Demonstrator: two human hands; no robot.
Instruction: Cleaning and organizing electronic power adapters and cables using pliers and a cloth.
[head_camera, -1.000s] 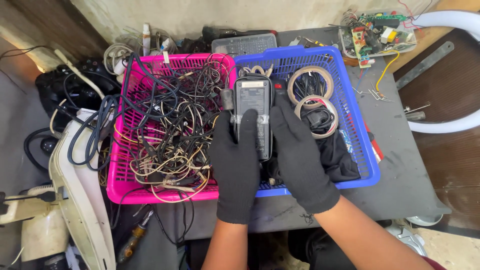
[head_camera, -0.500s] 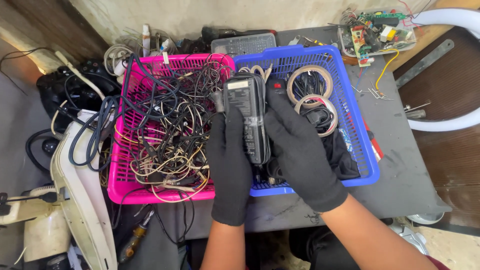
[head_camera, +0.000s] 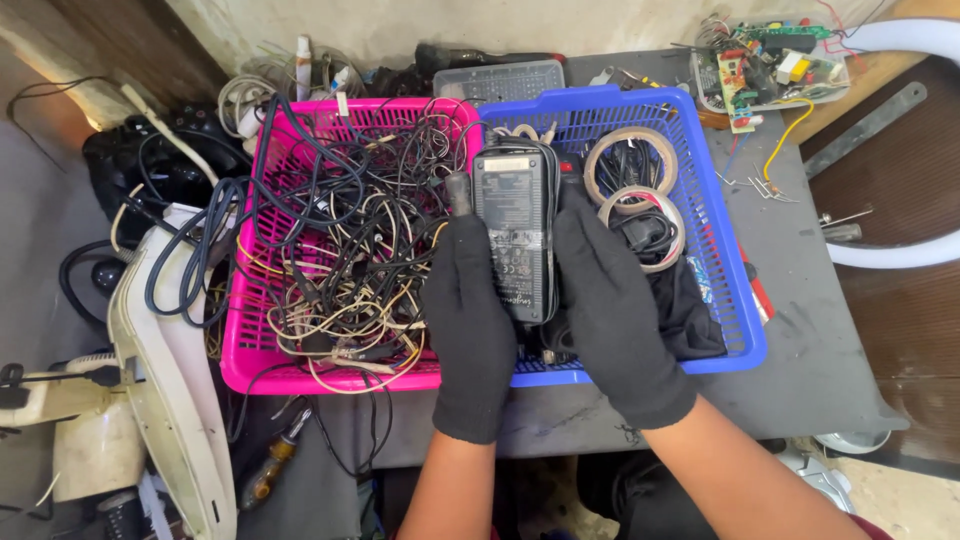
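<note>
Head view: two gloved hands, one adapter
Left hand (head_camera: 470, 320): clasps black power adapter (head_camera: 514, 235), left edge
Right hand (head_camera: 612, 310): clasps right edge
Adapter: over seam between pink basket (head_camera: 240, 350) and blue basket (head_camera: 735, 300)
Table (head_camera: 810, 340): grey

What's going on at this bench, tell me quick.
A person in black gloves holds a black power adapter brick between the left hand and right hand, label side up, above the seam between two baskets. The pink basket is full of tangled cables. The blue basket holds tape rolls and dark items. A circuit board lies at the table's far corner.
</note>
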